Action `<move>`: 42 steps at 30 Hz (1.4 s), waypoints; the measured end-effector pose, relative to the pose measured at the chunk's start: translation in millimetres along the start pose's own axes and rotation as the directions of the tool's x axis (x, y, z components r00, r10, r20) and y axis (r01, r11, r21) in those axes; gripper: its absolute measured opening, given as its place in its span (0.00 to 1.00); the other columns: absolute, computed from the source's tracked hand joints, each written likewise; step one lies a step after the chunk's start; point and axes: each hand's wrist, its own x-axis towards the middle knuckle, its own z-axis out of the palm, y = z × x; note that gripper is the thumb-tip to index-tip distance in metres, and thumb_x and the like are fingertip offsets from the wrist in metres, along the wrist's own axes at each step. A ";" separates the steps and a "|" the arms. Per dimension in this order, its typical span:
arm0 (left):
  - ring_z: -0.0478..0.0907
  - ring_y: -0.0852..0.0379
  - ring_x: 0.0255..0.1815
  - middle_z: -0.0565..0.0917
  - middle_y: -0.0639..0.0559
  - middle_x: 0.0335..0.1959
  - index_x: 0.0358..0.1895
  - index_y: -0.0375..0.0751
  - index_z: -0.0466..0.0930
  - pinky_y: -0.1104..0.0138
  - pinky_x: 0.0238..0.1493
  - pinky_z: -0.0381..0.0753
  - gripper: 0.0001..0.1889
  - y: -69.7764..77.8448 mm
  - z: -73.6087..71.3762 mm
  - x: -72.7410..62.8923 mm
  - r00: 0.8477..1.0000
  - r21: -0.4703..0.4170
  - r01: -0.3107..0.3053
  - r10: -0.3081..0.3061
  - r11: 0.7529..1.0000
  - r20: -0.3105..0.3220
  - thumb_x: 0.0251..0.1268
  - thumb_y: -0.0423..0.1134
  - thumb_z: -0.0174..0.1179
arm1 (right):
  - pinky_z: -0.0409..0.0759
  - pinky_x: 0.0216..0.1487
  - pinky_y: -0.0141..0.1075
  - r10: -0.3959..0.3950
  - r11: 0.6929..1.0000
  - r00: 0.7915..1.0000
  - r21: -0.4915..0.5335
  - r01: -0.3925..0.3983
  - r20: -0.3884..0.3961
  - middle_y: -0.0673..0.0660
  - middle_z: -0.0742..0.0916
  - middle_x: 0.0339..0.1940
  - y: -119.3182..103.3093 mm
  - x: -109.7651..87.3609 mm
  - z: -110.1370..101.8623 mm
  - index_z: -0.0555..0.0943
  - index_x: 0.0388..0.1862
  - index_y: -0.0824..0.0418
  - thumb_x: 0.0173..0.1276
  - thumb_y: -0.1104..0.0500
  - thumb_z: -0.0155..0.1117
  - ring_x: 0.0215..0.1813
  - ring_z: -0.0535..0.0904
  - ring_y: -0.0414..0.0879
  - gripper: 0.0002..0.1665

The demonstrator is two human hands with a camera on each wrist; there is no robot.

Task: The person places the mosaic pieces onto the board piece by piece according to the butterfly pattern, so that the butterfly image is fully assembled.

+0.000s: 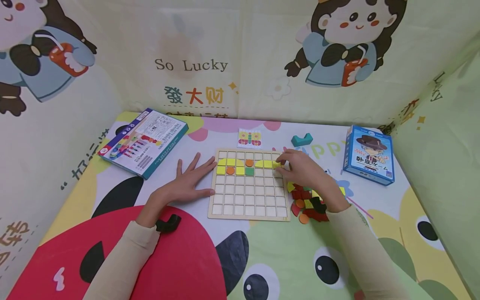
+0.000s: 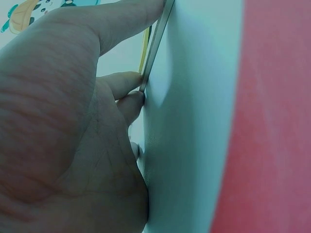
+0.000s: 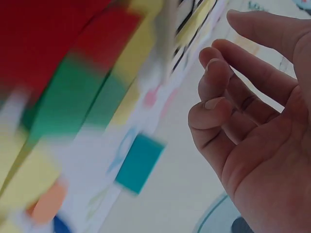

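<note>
A wooden grid board [image 1: 228,199] lies on the table between both hands. Yellow pieces [image 1: 268,164], orange discs [image 1: 249,163] and a green square [image 1: 249,171] sit in two of its upper rows. My left hand [image 1: 189,182] is spread out beside the board, its fingertips and thumb at the left edge; the left wrist view also shows them there. Over the upper right corner, the right hand [image 1: 301,166] has its fingertips at a yellow piece [image 1: 276,164] at the row's end. In the right wrist view, thumb and index finger stand apart with nothing visible between them.
Red, yellow, green and orange pieces [image 1: 303,218] are heaped right of the board, partly under the right forearm. Behind the board lie a butterfly pattern card [image 1: 249,138] and a teal block [image 1: 301,140]. Boxes stand at back left [image 1: 146,143] and right [image 1: 369,155].
</note>
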 end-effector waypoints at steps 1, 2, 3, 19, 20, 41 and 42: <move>0.28 0.36 0.91 0.49 0.49 0.91 0.88 0.55 0.50 0.27 0.78 0.15 0.52 -0.2 0.1 0.0 1.000 0.001 0.000 0.000 1.000 -0.002 0.65 0.64 0.67 | 0.88 0.48 0.43 0.003 1.000 1.000 -0.001 -0.003 -0.010 0.60 0.89 0.51 6.5 -2.9 -1.9 0.87 0.60 0.63 0.73 0.56 0.72 0.60 0.83 0.58 0.20; 0.28 0.37 0.91 0.50 0.50 0.91 0.88 0.56 0.50 0.27 0.78 0.15 0.52 -0.4 0.3 0.3 1.000 0.005 0.002 -0.002 1.000 -0.003 0.65 0.64 0.67 | 0.89 0.48 0.43 0.008 1.000 1.000 0.001 -0.008 -0.017 0.60 0.90 0.50 12.1 -5.8 -3.9 0.87 0.59 0.64 0.73 0.56 0.72 0.58 0.84 0.58 0.20; 0.28 0.36 0.91 0.50 0.49 0.90 0.88 0.55 0.50 0.27 0.78 0.15 0.52 -0.5 0.5 0.5 1.000 0.005 -0.001 0.001 1.000 -0.005 0.64 0.64 0.67 | 0.88 0.47 0.43 0.020 1.000 1.000 0.000 -0.020 -0.020 0.60 0.90 0.50 17.6 -8.6 -5.5 0.87 0.59 0.64 0.73 0.56 0.72 0.54 0.83 0.56 0.20; 0.27 0.38 0.91 0.49 0.51 0.91 0.88 0.58 0.50 0.27 0.78 0.15 0.52 -0.4 0.5 1.6 1.000 0.009 0.002 -0.002 1.000 0.007 0.64 0.64 0.67 | 0.89 0.53 0.48 0.097 0.995 0.995 0.006 -0.098 0.009 0.61 0.89 0.49 56.6 -35.5 -12.0 0.88 0.58 0.64 0.72 0.60 0.72 0.51 0.82 0.54 0.17; 0.27 0.38 0.91 0.49 0.51 0.91 0.88 0.58 0.50 0.27 0.78 0.15 0.52 -0.6 0.5 1.5 1.000 0.010 0.003 -0.003 1.000 0.007 0.64 0.64 0.67 | 0.89 0.53 0.48 0.094 0.995 0.995 0.008 -0.095 0.012 0.61 0.89 0.48 57.4 -35.3 -11.5 0.88 0.58 0.64 0.72 0.60 0.72 0.51 0.82 0.54 0.17; 0.27 0.39 0.91 0.48 0.52 0.91 0.88 0.58 0.49 0.27 0.78 0.15 0.53 -1.1 0.7 1.1 1.000 0.005 0.010 -0.010 1.000 0.010 0.64 0.65 0.67 | 0.88 0.50 0.44 0.080 0.997 0.996 -0.011 -0.080 0.032 0.59 0.89 0.46 59.2 -28.8 -8.1 0.88 0.58 0.62 0.72 0.60 0.73 0.50 0.82 0.52 0.17; 0.27 0.39 0.91 0.48 0.52 0.91 0.88 0.58 0.49 0.27 0.78 0.15 0.53 -1.1 0.7 1.1 1.000 0.005 0.011 -0.011 1.000 0.010 0.63 0.65 0.67 | 0.88 0.50 0.44 0.081 0.997 0.996 -0.011 -0.080 0.034 0.59 0.89 0.46 59.2 -28.5 -7.8 0.88 0.58 0.62 0.72 0.60 0.73 0.50 0.82 0.53 0.17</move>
